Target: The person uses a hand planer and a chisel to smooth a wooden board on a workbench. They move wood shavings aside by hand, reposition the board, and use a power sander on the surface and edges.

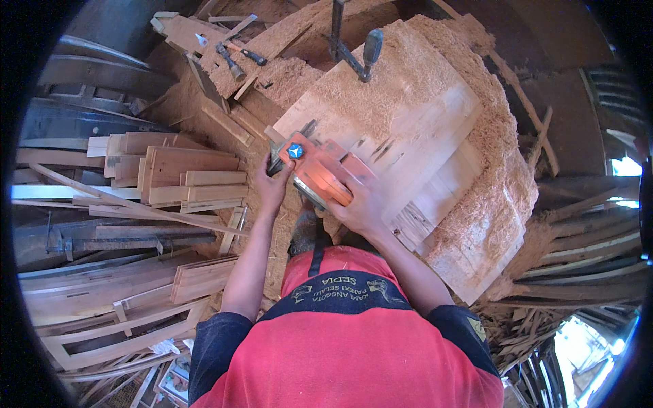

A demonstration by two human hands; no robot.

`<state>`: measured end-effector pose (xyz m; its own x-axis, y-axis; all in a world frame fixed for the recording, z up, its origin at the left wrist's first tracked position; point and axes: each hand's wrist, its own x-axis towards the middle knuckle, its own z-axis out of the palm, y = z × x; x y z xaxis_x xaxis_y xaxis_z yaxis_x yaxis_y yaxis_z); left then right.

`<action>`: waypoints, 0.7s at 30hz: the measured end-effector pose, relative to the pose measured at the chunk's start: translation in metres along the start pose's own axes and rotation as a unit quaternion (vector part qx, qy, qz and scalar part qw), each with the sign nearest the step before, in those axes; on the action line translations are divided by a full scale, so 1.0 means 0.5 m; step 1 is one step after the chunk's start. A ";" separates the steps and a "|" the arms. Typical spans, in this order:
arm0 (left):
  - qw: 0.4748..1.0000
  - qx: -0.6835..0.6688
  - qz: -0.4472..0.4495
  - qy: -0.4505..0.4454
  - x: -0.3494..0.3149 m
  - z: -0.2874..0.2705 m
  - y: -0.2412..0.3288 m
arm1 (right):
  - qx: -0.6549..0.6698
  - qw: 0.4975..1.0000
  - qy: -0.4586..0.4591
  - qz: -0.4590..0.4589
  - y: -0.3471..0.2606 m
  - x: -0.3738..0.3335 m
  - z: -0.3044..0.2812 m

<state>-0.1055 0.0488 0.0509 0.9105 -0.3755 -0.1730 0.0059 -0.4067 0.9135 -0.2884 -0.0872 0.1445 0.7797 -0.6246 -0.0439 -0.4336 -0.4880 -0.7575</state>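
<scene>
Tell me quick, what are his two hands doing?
Left hand: closed on the front of the orange power planer.
Right hand: closed on the planer's rear, pressing it on the wooden boards.

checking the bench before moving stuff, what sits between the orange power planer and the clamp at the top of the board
In the head view, only the pale board with a heap of wood shavings separates the orange power planer from the clamp.

Motion blurred the orange power tool (pixel 320 173); sawdust (pixel 381 68) hid much of the worktop (pixel 435 129).
</scene>
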 end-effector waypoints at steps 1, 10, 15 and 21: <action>1.000 0.000 -0.004 0.001 0.016 -0.011 -0.007 | 0.001 1.000 0.002 0.001 -0.009 0.012 0.009; 1.000 -0.025 -0.008 -0.008 0.159 -0.064 -0.014 | 0.033 0.999 0.026 0.000 -0.064 0.132 0.070; 1.000 0.007 -0.015 -0.018 0.267 -0.132 -0.048 | 0.036 0.997 -0.065 0.017 -0.115 0.205 0.103; 0.994 0.037 -0.011 -0.098 0.257 -0.145 -0.004 | 0.062 0.995 -0.075 -0.018 -0.077 0.174 0.083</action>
<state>0.0412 0.0616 0.0536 0.8124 -0.5179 -0.2678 -0.0116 -0.4735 0.8807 -0.1854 -0.0974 0.1428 0.8565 -0.5056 -0.1039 -0.3519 -0.4247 -0.8341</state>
